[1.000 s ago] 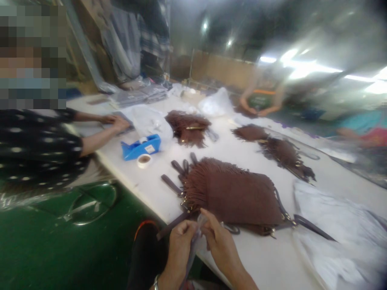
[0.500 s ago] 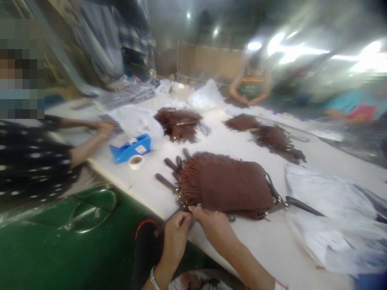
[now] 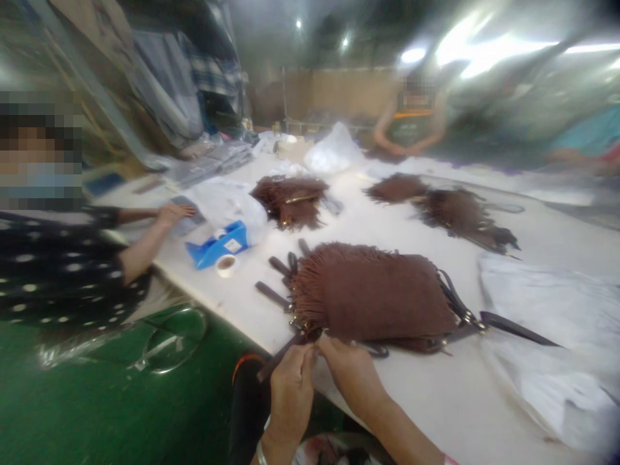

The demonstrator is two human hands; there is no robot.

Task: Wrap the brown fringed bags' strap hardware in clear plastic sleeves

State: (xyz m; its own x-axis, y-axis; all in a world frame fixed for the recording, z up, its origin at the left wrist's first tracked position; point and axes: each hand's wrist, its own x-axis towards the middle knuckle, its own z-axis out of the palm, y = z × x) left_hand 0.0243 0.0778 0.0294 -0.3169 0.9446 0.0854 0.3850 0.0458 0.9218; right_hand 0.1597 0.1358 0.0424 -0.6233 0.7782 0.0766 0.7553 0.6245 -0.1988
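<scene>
Brown fringed bags (image 3: pixel 382 297) lie stacked near the table's front edge, fringe toward the left, with dark straps and gold-coloured clasps at both ends. My left hand (image 3: pixel 293 378) and my right hand (image 3: pixel 343 361) meet at the stack's near left corner. Both have their fingers pinched together close to the hardware there. What sits between the fingertips is too small and hidden to make out. Beside my left hand a dark brown strap (image 3: pixel 278 358) sticks out past the table edge. Several short wrist straps (image 3: pixel 272 296) fan out left of the fringe.
A blue tape dispenser (image 3: pixel 217 245) and a tape roll (image 3: pixel 227 265) stand at the left. More fringed bags (image 3: pixel 290 200) lie farther back. White sheets (image 3: pixel 547 336) cover the right side. A co-worker's hand (image 3: pixel 175 212) rests on the table's left; other people sit across.
The view has swung slightly left, so the table's things appear farther right. Both hands remain at the same corner of the stack, fingers still pinched.
</scene>
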